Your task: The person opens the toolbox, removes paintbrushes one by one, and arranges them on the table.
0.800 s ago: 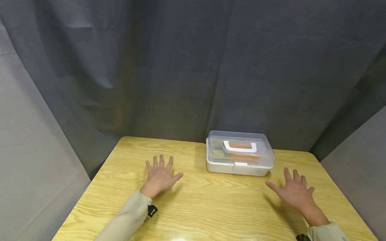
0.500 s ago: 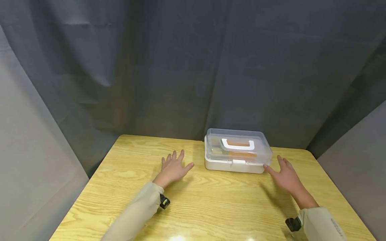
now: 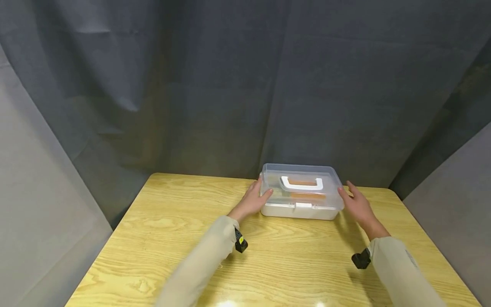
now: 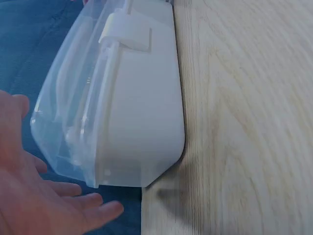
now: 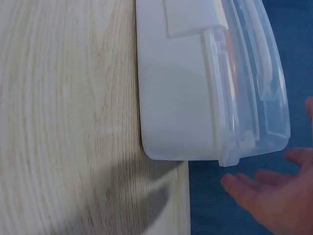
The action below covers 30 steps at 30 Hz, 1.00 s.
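A plastic storage box [image 3: 299,212] with a white base, a clear lid and a white carry handle [image 3: 302,184] rests on the table near its back edge. Something orange shows through the lid. At the box's left end is my left hand [image 3: 251,199], thumb over the front corner. The left wrist view shows its fingers [image 4: 100,215] extended beside the lid, with a small gap. On the opposite end my right hand [image 3: 359,207] is held beside the lid. Its fingers [image 5: 242,188] look straight in the right wrist view, just off the lid's rim.
A wood-grain table [image 3: 153,238] lies under the box and both arms. Dark cloth [image 3: 215,94] hangs right behind the table's back edge. Pale panels stand to the left [image 3: 42,204] and right [image 3: 456,183].
Both hands have moved forward and inward, the left one further to the right, from over the table to the two ends of the box. The box stays in place.
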Available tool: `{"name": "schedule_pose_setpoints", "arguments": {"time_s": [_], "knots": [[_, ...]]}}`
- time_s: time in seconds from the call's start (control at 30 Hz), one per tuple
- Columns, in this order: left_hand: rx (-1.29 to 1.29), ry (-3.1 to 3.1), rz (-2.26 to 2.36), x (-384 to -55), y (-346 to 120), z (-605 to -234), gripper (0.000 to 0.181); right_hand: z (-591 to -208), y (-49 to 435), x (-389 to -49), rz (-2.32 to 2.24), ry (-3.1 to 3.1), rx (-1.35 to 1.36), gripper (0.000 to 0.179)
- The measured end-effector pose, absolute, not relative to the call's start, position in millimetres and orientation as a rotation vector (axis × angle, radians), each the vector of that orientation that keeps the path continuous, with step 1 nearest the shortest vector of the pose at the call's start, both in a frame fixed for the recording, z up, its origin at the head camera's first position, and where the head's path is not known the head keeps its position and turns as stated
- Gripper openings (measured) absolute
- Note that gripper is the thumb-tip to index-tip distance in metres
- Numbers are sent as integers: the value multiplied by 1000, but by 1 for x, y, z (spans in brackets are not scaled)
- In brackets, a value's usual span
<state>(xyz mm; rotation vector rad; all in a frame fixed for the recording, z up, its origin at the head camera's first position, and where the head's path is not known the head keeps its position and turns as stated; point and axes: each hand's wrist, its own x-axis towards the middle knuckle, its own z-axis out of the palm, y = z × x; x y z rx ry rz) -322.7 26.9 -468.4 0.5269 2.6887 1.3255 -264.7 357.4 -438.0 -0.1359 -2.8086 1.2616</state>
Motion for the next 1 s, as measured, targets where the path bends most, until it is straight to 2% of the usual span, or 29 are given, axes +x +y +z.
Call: {"name": "schedule_pose_setpoints", "arguments": {"time_s": [0.23, 0.47, 0.77, 1.0], "knots": [[568, 2616, 1449, -331, 47, -466, 71, -445, 359, -274, 1384, -2795, -115, 74], [461, 2491, 1561, -339, 59, -464, 70, -452, 365, -287, 1621, -2668, -80, 66], [515, 2469, 1577, -341, 54, -467, 70, -454, 365, -290, 1843, -2640, -31, 66], [519, 2482, 1554, -337, 38, -467, 69, -456, 354, -282, 1826, -2616, 34, 66]]}}
